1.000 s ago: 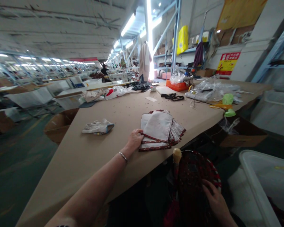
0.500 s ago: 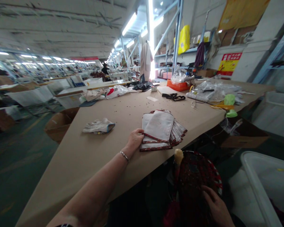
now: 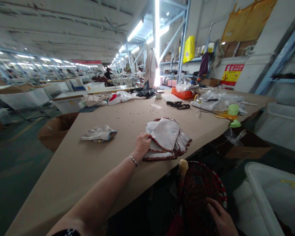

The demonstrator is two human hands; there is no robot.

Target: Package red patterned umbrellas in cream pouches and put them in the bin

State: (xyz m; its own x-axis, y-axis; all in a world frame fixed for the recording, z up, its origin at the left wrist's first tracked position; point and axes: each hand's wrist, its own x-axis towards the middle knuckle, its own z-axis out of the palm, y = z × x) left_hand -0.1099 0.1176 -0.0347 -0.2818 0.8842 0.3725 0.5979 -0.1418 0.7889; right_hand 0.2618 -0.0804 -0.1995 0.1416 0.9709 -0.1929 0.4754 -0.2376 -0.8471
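Observation:
A fanned stack of pale fabric pieces with dark red patterned edging lies near the table's right edge. Fingers of my left hand are closed on the left edge of the top piece, which is slightly lifted and bent there. Lower right, my right hand is over a dark red patterned bundle below table level; its visible fingers are stretched out, and their undersides are hidden in shadow. A pale rounded handle-like end sticks up beside the bundle.
On the brown-covered table lies a white work glove. Farther back are black straps, an orange tray and clear plastic bags. A white bin stands at right, cardboard boxes below both table sides.
My left hand has pulled the top piece's left edge up slightly, bending it. The view has shifted a little; my right hand stays by the dark red bundle.

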